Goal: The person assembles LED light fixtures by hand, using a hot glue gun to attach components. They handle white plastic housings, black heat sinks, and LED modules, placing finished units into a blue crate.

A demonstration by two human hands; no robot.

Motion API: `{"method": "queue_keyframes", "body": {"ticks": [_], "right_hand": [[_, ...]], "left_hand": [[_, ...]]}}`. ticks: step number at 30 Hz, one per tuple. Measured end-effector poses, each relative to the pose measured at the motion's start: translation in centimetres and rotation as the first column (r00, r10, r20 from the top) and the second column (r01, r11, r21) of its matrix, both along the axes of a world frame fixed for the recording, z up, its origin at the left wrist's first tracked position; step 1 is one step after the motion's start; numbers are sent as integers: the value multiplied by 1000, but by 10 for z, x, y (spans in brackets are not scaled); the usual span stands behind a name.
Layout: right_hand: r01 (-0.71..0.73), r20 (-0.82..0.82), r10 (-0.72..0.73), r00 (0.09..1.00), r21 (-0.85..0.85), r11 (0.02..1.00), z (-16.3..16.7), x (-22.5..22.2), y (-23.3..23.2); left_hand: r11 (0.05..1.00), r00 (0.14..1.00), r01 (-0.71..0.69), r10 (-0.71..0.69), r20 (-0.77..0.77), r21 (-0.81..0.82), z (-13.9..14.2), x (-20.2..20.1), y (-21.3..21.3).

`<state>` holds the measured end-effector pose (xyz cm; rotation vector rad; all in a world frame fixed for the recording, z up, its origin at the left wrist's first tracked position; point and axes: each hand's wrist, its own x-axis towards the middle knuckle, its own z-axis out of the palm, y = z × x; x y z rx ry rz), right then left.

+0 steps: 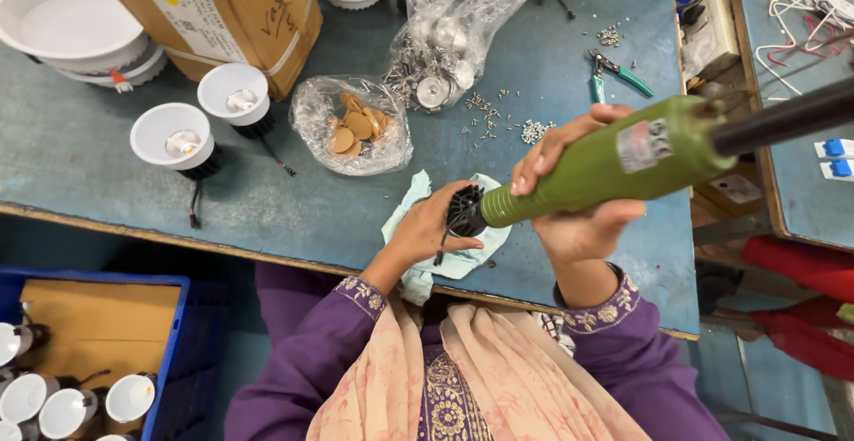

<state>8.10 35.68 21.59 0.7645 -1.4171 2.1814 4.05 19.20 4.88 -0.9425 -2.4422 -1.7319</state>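
**A:** What's in hand just now?

**B:** The right hand (578, 196) is wrapped around a green powered screwdriver (614, 163), fingers closed over the barrel, its tip pressed into a black finned lamp housing (464, 211). The left hand (427, 227) grips that housing from the side and steadies it on a pale green cloth (445, 258) near the front edge of the blue-grey table (89, 156).

**A:** So which step is it?

**B:** Driving a screw into the back of the housing, I'd judge (the screw itself is hidden under the tip). The next move calls for keeping the tool square to the part while the left hand stops it turning.

**A:** And the arms?

**B:** Both forearms reach forward from the body, the right wrist cocked so the tool lies nearly level, pointing left.

**A:** Around them?

**B:** Loose screws (487, 113), a bag of tan discs (354, 127), and finished white lamps (171, 137) further left.
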Motion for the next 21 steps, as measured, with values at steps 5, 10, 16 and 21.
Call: {"method": "queue_keyframes", "body": {"ticks": [5, 10, 16, 21], "right_hand": [[14, 2, -14, 1000, 103, 995, 5, -7, -10], [30, -4, -30, 1000, 147, 989, 6, -14, -24], [106, -38, -101, 994, 215, 971, 11, -17, -39], [190, -54, -182, 982, 241, 952, 11, -14, -45]], "left_hand": [[999, 1000, 8, -8, 0, 46, -3, -1, 1], [999, 1000, 6, -5, -19, 54, -7, -2, 3], [999, 999, 17, -18, 32, 28, -9, -3, 4], [998, 1000, 22, -21, -13, 63, -9, -2, 4]]}}
